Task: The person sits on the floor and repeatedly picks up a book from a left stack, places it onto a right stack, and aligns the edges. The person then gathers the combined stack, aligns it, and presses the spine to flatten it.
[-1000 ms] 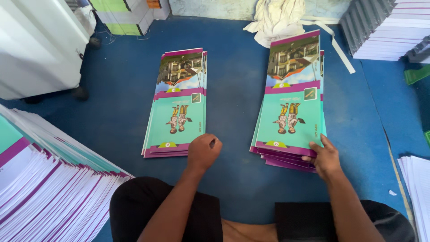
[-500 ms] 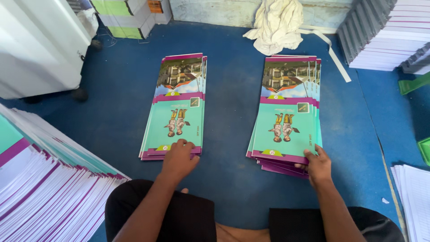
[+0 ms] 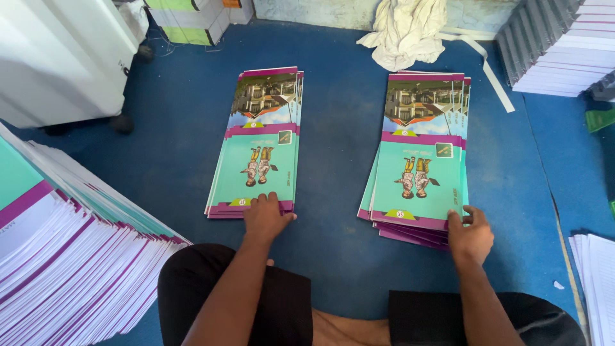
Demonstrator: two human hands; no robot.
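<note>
On a blue floor mat, a seated person works two stacks of printed covers, one under each hand. The left hand rests on the near end of the left stack, fingers spread flat and pressing down on the purple bottom edge, not curled around anything. The right hand sits at the near right corner of the right stack, fingertips tucked against the fanned lower sheets with the thumb on top; it seems to pinch the corner, though whether it truly grips a sheet cannot be told.

Both stacks lie with their long axis running away from the person, the teal half with the two small figures nearest the hands, the building photograph at the far end. Each stack extends straight ahead of its own hand's fingers, so each hand is the nearer one for its own pile; the two piles lie well apart, with bare mat between them. The right stack is thicker and more loosely fanned at its near edge than the left.

A large slanting heap of similar sheets fills the lower left, beside the person's left knee. A crumpled white cloth lies beyond the right stack, and white paper stacks stand at the upper right.
</note>
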